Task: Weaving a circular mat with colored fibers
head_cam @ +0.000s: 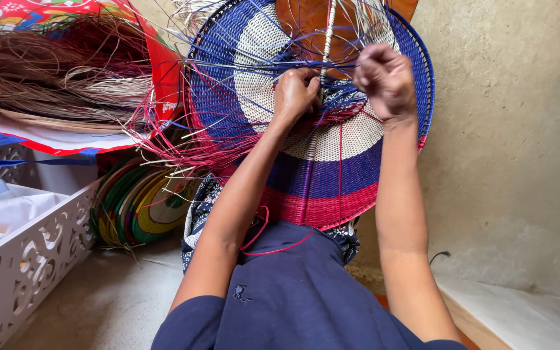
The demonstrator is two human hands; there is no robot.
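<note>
Strands are pinched by both fists, left hand and right hand, over the woven basket; a slackened grip could loosen the weave

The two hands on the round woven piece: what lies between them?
In the head view, a white wrapped rib and loose blue strands run between the left hand and right hand, over the woven piece.
</note>
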